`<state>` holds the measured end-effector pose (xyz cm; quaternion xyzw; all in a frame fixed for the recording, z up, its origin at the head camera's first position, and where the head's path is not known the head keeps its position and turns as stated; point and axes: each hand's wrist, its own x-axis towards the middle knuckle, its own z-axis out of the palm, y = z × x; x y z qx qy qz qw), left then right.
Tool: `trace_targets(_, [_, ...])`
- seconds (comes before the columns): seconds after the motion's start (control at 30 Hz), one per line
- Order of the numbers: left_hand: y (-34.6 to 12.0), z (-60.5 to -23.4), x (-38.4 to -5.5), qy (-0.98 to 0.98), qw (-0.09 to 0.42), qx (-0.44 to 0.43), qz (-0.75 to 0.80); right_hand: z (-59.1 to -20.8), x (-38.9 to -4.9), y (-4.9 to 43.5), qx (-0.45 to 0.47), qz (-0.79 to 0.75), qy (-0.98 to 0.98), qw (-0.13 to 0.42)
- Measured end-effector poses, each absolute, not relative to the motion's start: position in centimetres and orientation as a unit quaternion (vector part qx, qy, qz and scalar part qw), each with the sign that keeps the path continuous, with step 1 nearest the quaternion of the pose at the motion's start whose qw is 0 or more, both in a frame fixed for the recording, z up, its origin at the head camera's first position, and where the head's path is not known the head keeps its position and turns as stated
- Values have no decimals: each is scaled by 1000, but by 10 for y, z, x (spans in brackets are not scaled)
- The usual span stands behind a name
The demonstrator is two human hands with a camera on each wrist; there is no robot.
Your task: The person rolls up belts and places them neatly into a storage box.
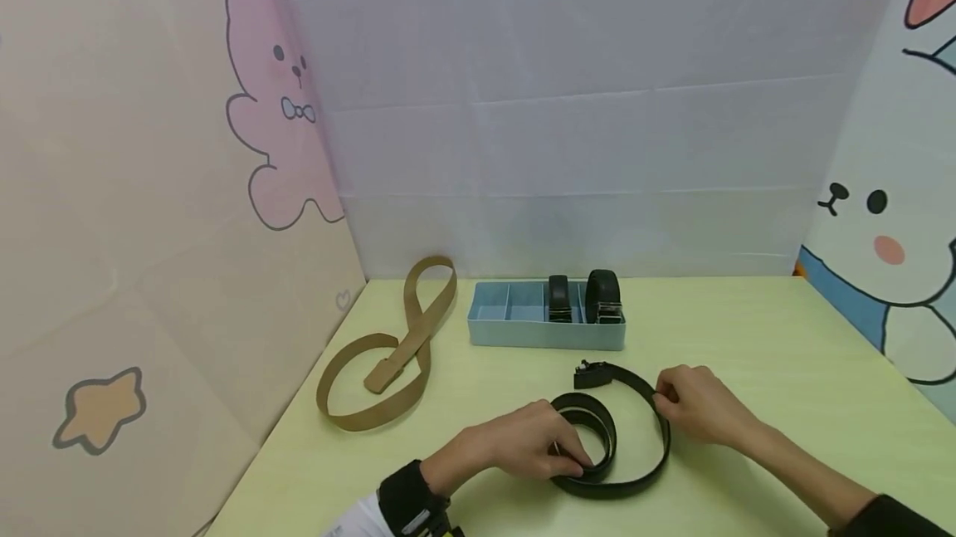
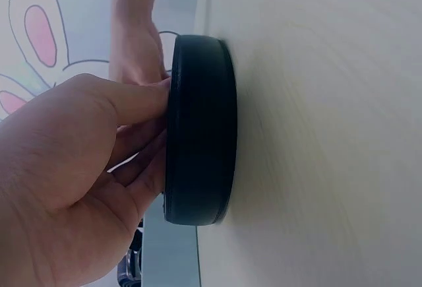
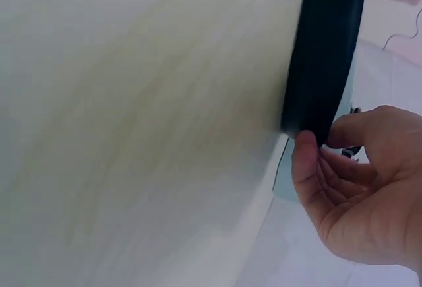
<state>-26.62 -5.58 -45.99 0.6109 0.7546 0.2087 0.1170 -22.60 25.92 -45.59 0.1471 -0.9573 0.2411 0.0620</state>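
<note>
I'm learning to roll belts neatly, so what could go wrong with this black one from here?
If the left grip loosens, the black belt could spring open at its inner coil. The outer loop stands wide of that coil, so it may wind unevenly. The buckle is held by neither hand, so it might swing or catch as the right grip guides the strap.

Creased pale backdrop (image 1: 568, 139) behind yellow tabletop (image 1: 732, 317)
</note>
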Motion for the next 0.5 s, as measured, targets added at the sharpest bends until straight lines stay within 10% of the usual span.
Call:
trace_targets(0.23, [-51, -460, -265, 754, 119, 613, 203, -458, -215, 239, 289, 218, -914, 181])
trace_targets(0.5, [-49, -460, -267, 757, 116, 610, 202, -460, -175, 193, 471, 152, -863, 99])
